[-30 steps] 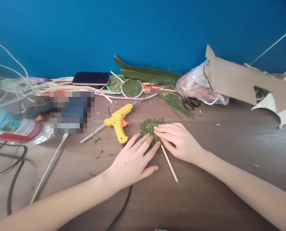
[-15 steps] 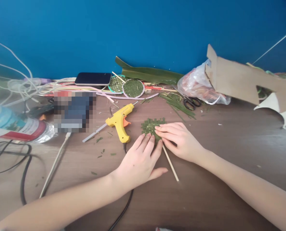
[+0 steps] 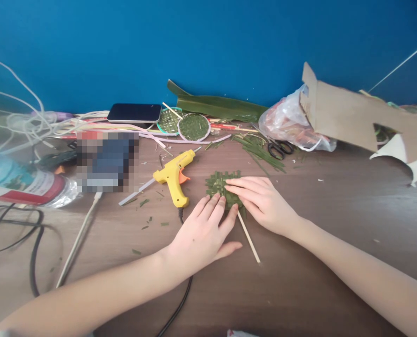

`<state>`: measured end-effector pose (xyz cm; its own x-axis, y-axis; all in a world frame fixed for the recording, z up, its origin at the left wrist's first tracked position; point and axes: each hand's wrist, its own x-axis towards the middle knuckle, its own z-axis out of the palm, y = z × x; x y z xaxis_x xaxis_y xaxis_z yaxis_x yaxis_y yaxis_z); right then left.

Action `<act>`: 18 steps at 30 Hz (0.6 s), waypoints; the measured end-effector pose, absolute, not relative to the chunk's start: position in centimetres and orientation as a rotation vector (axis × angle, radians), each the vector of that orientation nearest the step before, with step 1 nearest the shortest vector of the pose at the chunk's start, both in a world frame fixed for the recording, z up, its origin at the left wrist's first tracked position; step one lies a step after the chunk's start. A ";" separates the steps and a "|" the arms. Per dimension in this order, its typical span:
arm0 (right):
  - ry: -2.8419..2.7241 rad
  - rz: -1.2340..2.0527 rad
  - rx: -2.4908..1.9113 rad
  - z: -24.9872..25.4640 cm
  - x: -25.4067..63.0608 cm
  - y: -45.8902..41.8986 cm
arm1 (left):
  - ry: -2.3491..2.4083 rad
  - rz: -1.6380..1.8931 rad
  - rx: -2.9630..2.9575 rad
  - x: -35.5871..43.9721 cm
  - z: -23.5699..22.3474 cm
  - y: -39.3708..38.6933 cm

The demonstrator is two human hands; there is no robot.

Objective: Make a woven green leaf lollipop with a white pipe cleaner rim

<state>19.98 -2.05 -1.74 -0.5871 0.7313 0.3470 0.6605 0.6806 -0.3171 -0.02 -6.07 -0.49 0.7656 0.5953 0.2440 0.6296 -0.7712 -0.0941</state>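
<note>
Here, in the head view, the left hand (image 3: 201, 230) rests flat, fingers spread, on the green woven leaves (image 3: 215, 181) mid-bench (image 3: 317, 290). The right hand (image 3: 264, 202) touches them from three o'clock; whether it pinches, nobody can tell. A stick (image 3: 251, 242) points to five o'clock; the yellow glue gun (image 3: 175, 178) lies at nine.

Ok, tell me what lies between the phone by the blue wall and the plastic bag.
In the head view: a teal-rimmed woven round, a lilac-rimmed woven round partly before it, red strips, and a long green leaf behind.
</note>
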 end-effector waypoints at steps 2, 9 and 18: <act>-2.462 0.184 -1.079 -1.8 19.9 -2.0 | -0.993 -0.291 -2.798 0.0 -0.5 -6.1; -2.497 0.175 -1.021 -2.1 20.0 -1.9 | -0.998 -0.329 -2.794 -0.1 -0.6 -6.2; -2.464 0.157 -0.983 -2.2 19.9 -1.8 | -1.016 -0.293 -2.808 0.0 -0.8 -6.3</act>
